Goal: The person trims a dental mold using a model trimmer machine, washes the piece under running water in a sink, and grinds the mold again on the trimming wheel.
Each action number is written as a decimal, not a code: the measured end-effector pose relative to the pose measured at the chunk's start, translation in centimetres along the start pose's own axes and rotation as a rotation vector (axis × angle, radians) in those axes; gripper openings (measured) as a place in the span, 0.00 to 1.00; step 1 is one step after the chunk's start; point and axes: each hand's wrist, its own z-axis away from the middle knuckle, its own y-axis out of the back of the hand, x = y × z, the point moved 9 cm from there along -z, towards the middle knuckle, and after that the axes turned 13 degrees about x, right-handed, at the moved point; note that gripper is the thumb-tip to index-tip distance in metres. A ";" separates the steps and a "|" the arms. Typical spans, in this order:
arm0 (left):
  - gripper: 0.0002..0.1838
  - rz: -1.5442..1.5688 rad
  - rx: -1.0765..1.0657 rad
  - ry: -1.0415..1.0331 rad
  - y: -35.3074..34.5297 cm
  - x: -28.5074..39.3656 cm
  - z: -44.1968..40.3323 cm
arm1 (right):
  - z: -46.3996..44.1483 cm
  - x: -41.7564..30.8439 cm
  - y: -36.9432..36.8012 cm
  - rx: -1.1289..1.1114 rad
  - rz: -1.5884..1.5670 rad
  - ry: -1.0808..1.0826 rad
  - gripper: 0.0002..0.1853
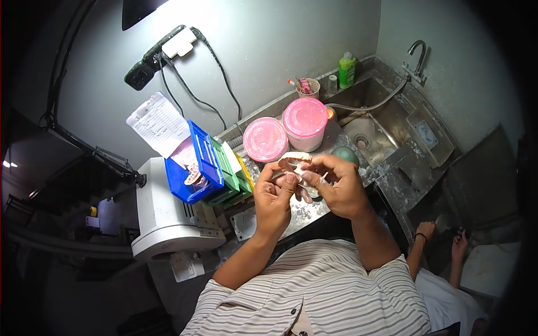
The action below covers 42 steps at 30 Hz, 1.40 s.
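Spanning both hands [273, 197] [342, 187], pale cast [296, 158]

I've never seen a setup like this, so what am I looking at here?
There's no robot: the left hand and right hand are a person's own, bare. This single picture comes from a camera worn on their head, looking forward and down. Their fingers hold a small, pale, curved piece above a white-smeared counter. On it stand two pink-lidded tubs, with a blue bin to the left and a sink to the right. Another person's hands show at lower right.
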 end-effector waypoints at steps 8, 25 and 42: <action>0.11 -0.080 0.038 -0.185 0.3 -0.6 -0.1 | -1.2 3.4 -1.5 -0.103 -0.232 -0.211 0.03; 0.06 -0.271 0.094 -0.028 -0.2 -8.8 -5.9 | -26.8 15.1 38.8 0.751 0.878 0.435 0.15; 0.12 0.014 -0.242 0.892 -23.3 -30.5 -17.8 | -27.7 19.6 47.1 0.675 1.320 0.516 0.16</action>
